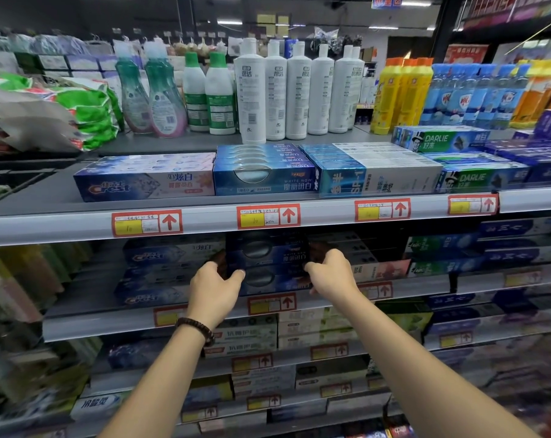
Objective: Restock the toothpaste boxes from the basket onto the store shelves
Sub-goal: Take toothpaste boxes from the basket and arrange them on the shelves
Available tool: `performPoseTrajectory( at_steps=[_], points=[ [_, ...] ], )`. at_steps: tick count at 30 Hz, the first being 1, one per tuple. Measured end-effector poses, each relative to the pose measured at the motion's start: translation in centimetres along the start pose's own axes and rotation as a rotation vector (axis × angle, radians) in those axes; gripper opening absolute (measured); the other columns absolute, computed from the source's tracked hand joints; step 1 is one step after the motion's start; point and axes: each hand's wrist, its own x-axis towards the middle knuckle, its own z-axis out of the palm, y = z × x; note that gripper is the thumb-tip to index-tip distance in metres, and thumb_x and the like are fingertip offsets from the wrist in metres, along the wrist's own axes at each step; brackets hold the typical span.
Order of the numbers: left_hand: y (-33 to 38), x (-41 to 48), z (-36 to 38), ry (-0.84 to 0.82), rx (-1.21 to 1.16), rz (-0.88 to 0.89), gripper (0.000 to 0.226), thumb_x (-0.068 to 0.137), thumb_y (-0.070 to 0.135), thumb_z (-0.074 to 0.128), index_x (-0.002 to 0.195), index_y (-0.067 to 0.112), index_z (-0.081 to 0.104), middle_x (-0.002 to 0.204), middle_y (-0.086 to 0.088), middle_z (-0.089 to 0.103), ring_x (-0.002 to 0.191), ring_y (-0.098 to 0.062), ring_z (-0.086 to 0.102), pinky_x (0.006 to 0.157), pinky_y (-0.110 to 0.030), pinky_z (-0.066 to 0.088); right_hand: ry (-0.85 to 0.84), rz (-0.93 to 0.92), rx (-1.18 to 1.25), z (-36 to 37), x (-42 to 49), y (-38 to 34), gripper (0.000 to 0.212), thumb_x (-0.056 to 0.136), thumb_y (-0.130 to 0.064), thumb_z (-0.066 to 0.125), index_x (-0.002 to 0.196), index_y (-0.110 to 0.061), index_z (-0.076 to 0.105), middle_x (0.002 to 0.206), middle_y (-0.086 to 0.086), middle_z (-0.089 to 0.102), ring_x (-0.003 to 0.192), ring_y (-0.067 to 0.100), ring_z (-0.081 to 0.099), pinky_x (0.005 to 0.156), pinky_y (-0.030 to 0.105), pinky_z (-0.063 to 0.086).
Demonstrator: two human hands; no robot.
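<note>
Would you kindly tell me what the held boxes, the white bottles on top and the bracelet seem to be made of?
The boxes look like glossy printed cardboard: crisp edges, sheen. The white bottles seem opaque plastic, smooth with a soft shine. The bracelet is dark round beads, likely wood, possibly polished stone.

Head view: I look from the person's head, forward and a little down, square onto the shelves.
Nearness: arm's reach; left hand and right hand show mid-frame.
Lens: wide; edges bend and blur.
</note>
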Motion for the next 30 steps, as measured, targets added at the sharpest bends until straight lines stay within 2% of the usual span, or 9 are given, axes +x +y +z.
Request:
performPoseTrajectory(
  at_steps=[2, 6, 13, 16, 19, 24, 26, 28, 30],
  points=[
    [-0.1, 0.2, 0.1, -0.01, -0.002, -0.013, 0.028, 0.095, 0.037, 0.073, 0.086, 0.019, 0.054, 0.091, -0.008, 0.065, 0.085, -0.026, 0.063, 0.075, -0.041, 0.057, 0.004, -0.011, -0.005, 0.0, -0.1, 0.0, 0.02, 0.101, -0.02, 0.064, 0.087, -0.01, 0.053, 0.08, 0.014, 0.071, 0.061, 0.027, 0.073, 0.056, 0.031, 0.048],
    [0.0, 0.4, 0.2, -0.035, -0.001, -0.037, 0.033, 0.096, 0.037, 0.072, 0.103, 0.009, 0.057, 0.095, -0.007, 0.063, 0.09, -0.027, 0.063, 0.069, -0.034, 0.048, 0.002, -0.021, -0.008, 0.1, -0.2, 0.1, 0.018, 0.103, -0.021, 0.063, 0.09, -0.012, 0.054, 0.082, 0.013, 0.071, 0.062, 0.027, 0.074, 0.057, 0.031, 0.05],
    [0.3, 0.3, 0.4, -0.032, 0.008, -0.038, 0.029, 0.097, 0.034, 0.072, 0.098, 0.009, 0.056, 0.088, -0.007, 0.061, 0.079, -0.021, 0.059, 0.058, -0.03, 0.041, -0.005, -0.019, -0.001, 0.2, 0.2, 0.4, 0.017, 0.102, -0.022, 0.064, 0.094, -0.01, 0.054, 0.09, 0.013, 0.07, 0.057, 0.024, 0.074, 0.057, 0.031, 0.051],
    [0.0, 0.5, 0.5, -0.021, -0.021, -0.039, 0.027, 0.096, 0.032, 0.073, 0.093, 0.01, 0.057, 0.088, -0.011, 0.064, 0.08, -0.026, 0.063, 0.062, -0.034, 0.048, -0.004, -0.014, 0.011, 0.4, 0.1, 0.5, 0.016, 0.103, -0.021, 0.064, 0.097, -0.008, 0.055, 0.091, 0.012, 0.069, 0.057, 0.023, 0.075, 0.062, 0.036, 0.057],
    [-0.2, 0.7, 0.4, -0.007, -0.029, -0.037, 0.028, 0.094, 0.034, 0.073, 0.091, 0.011, 0.057, 0.089, -0.012, 0.065, 0.082, -0.028, 0.064, 0.071, -0.043, 0.057, 0.005, -0.001, 0.024, 0.2, -0.1, 0.4, 0.018, 0.103, -0.02, 0.063, 0.091, -0.013, 0.051, 0.088, 0.009, 0.066, 0.062, 0.024, 0.076, 0.056, 0.032, 0.05],
    [-0.3, 0.4, 0.4, -0.003, -0.041, -0.032, 0.028, 0.095, 0.033, 0.073, 0.092, 0.011, 0.057, 0.088, -0.009, 0.063, 0.082, -0.027, 0.063, 0.069, -0.039, 0.054, 0.019, 0.001, 0.047, 0.1, -0.1, 0.6, 0.019, 0.103, -0.02, 0.063, 0.091, -0.014, 0.049, 0.089, 0.009, 0.065, 0.063, 0.026, 0.077, 0.057, 0.033, 0.049],
    [-0.3, 0.0, 0.4, 0.009, -0.047, -0.007, 0.029, 0.096, 0.032, 0.072, 0.099, 0.007, 0.058, 0.092, -0.006, 0.062, 0.088, -0.028, 0.063, 0.069, -0.036, 0.05, 0.038, -0.005, 0.071, 0.2, -0.2, 0.9, 0.018, 0.102, -0.019, 0.062, 0.091, -0.014, 0.05, 0.091, 0.01, 0.065, 0.061, 0.023, 0.076, 0.058, 0.033, 0.051],
    [-0.3, -0.4, 0.4, 0.033, -0.053, 0.011, 0.032, 0.097, 0.032, 0.071, 0.114, 0.009, 0.058, 0.105, -0.003, 0.061, 0.1, -0.026, 0.06, 0.081, -0.035, 0.05, 0.06, -0.011, 0.106, 0.2, -0.3, 1.2, 0.013, 0.102, -0.019, 0.062, 0.096, -0.013, 0.052, 0.092, 0.01, 0.068, 0.058, 0.019, 0.076, 0.056, 0.031, 0.052],
    [-0.5, -0.6, 0.4, 0.056, -0.034, 0.023, 0.031, 0.097, 0.031, 0.072, 0.117, 0.012, 0.056, 0.109, -0.004, 0.06, 0.1, -0.025, 0.058, 0.078, -0.033, 0.049, 0.078, -0.019, 0.138, 0.4, -0.4, 1.7, 0.016, 0.102, -0.021, 0.063, 0.114, -0.011, 0.057, 0.093, 0.006, 0.071, 0.059, 0.016, 0.075, 0.056, 0.03, 0.055]
  ],
)
